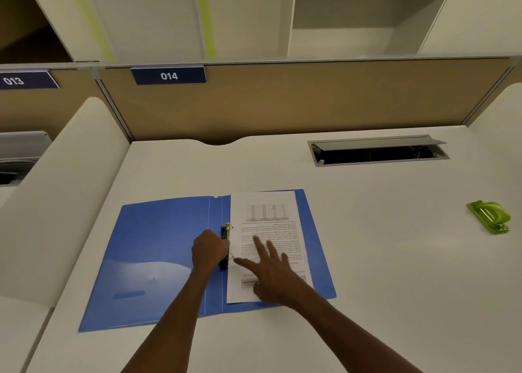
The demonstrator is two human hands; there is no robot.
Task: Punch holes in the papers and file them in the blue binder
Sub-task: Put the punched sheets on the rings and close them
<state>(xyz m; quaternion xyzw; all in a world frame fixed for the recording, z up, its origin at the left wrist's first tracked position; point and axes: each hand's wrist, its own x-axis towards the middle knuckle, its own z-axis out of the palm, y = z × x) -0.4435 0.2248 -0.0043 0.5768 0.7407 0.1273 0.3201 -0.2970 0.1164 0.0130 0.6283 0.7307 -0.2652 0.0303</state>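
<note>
A pale, smooth counter (367,259) fills the lower half of the frame, backed by a tan fabric partition (282,101) that carries dark blue number plates reading 013 (17,81) and 014 (169,75). In the upper right of the counter a grey metal cable hatch (378,150) stands with its lid propped open over a dark slot. At the right edge of the frame, well apart from everything else, lies a translucent lime-green plastic hole punch (490,216). Nothing lies between it and the folder.

The thin blue plastic binder (158,259) lies opened flat at the centre of the frame, its left cover bare. On its right half rests a white printed sheet of paper (265,231), with a small table and lines of text upside down to the viewer; the sheet's left edge sits at the black and silver ring mechanism (225,241) along the spine, and one metal ring shows at the top end.

The left hand (209,249) is clenched over the middle of the ring mechanism, its fingers curled around it. The right hand (272,271) lies on the sheet with its fingers (258,244) spread straight and released, pressing the paper flat just beside the rings.
</note>
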